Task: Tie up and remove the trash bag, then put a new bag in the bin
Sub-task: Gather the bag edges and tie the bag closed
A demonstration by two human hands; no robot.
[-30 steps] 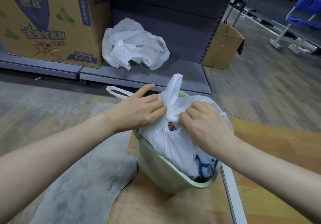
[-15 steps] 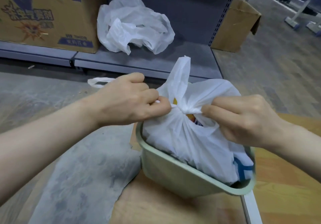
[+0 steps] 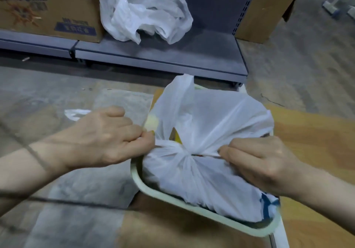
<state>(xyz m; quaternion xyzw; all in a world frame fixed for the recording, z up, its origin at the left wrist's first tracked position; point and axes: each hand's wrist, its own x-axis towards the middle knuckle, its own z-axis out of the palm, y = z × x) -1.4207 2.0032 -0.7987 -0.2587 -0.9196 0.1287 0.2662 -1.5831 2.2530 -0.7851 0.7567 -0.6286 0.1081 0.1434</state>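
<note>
The bag sat in the bin, its knot drawn tighter than a moment before. The left hand and right hand, further apart now, each pinched a bag handle.

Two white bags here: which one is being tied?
The white bag in the green bin, gripped by both hands; the other white bag lies crumpled on the shelf.

Low grey metal shelf along the far side, dark back panel behind, printed cardboard box on its left, plain open carton on the floor at its right end, worn grey floor, wood-toned boards, dim light.
</note>
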